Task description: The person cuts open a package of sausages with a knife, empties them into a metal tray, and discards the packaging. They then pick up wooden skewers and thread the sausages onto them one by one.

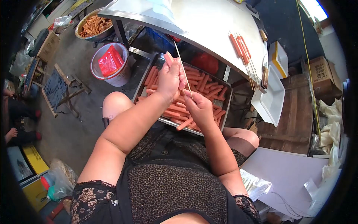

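My left hand (pixel 170 80) is closed around a sausage (pixel 168 58), whose pink end sticks out past the fingers. A thin wooden skewer (pixel 180 59) runs up beside that hand, its lower end pinched in my right hand (pixel 200 107). Both hands are over a metal tray (pixel 228 98) heaped with sausages (pixel 203 83), which sits in front of my knees. On the white table (pixel 209 23) ahead lie several skewered sausages (pixel 240 48), their sticks pointing towards me.
A knife (pixel 265 74) lies at the table's right edge, beside a white plastic bin (pixel 271 100). To the left stand a bucket (pixel 110 76) with a red packet, a bowl of brown food (pixel 82 34) and a folding stool (pixel 56 87). Part of another person (pixel 20 119) shows far left.
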`<state>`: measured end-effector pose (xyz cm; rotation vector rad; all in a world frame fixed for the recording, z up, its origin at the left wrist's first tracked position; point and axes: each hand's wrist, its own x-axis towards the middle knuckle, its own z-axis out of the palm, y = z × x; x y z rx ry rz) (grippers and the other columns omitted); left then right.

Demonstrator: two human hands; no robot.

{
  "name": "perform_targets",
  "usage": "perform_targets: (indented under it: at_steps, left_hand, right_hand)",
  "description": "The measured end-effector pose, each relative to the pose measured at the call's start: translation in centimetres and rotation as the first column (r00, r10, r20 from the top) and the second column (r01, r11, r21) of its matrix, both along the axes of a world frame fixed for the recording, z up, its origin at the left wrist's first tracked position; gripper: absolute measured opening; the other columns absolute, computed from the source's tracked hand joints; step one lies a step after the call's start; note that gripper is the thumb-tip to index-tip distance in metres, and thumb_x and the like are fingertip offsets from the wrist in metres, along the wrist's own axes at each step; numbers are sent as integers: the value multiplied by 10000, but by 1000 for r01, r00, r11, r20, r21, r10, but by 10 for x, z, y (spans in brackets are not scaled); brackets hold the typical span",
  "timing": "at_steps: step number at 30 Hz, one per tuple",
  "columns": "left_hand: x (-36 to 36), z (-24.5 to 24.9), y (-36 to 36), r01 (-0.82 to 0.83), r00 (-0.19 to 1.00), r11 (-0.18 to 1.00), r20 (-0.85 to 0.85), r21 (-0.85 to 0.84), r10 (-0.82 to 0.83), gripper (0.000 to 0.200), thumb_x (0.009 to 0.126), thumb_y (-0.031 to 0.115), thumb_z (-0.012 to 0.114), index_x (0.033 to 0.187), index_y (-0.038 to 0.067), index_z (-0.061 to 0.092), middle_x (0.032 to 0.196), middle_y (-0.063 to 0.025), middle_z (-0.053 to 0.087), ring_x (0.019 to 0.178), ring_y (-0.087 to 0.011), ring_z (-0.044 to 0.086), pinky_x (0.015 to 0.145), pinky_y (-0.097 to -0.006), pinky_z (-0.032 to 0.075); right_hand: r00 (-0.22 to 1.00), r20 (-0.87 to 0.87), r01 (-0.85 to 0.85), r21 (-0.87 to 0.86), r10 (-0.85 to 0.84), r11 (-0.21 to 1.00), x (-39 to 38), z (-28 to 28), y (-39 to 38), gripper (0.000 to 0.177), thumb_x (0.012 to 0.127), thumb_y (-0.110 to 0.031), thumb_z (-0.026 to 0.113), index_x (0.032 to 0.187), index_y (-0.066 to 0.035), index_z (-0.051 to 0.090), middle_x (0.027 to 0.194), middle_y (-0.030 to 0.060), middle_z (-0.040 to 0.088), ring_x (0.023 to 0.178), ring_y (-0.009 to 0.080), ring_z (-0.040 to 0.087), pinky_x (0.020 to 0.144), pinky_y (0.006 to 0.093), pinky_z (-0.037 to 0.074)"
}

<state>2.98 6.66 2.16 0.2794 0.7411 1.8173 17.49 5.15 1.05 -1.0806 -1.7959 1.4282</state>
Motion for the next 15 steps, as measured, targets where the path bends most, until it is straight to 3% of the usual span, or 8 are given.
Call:
perform_targets:
  at_steps: [5, 8, 10, 12, 15]
  left_hand:
    - [-1, -6, 2, -3, 1000, 1000, 16, -5, 3, 138, 980, 234, 474, 945, 104, 443, 652, 21, 419, 517, -73, 414, 437, -216, 387]
    - [-3, -7, 5, 9, 999, 996, 50, 84, -13, 174, 948, 212, 540, 1030, 85, 453, 711, -5, 460, 576, -95, 474, 485, -249, 450]
    - [-2, 0, 6, -73, 997, 996, 13, -46, 73, 232, 935, 204, 562, 1085, 69, 448, 753, -18, 477, 627, -109, 497, 538, -270, 479]
    - [-2, -8, 7, -79, 997, 997, 8, -23, 79, 285, 928, 188, 568, 1139, 57, 429, 778, -28, 486, 648, -112, 501, 561, -268, 477]
    - [-9, -13, 6, 17, 997, 998, -79, 65, -12, 269, 945, 153, 528, 1172, 58, 420, 808, -22, 468, 656, -108, 477, 578, -247, 446]
  right_hand:
    - [999, 16, 43, -14, -42, 999, -8, -4, 6, 199, 887, -127, 614, 1039, -10, 663, 698, 13, 622, 619, 44, 542, 577, 209, 455]
    - [996, -16, 90, 36, -89, 995, -12, -7, 7, 205, 885, -119, 616, 1051, -8, 661, 707, 11, 618, 634, 38, 535, 588, 204, 455]
    - [994, -18, 112, 95, -111, 989, -14, -8, 10, 209, 885, -118, 616, 1059, -9, 659, 714, 9, 616, 639, 36, 531, 593, 202, 454]
    - [991, -18, 133, 152, -131, 979, -16, -9, 9, 213, 886, -116, 617, 1066, -10, 658, 721, 8, 613, 645, 35, 527, 598, 201, 454]
    - [991, -87, 99, -9, -100, 995, -18, -13, 1, 231, 897, -113, 605, 1105, -21, 649, 704, -22, 582, 622, 34, 500, 574, 203, 438]
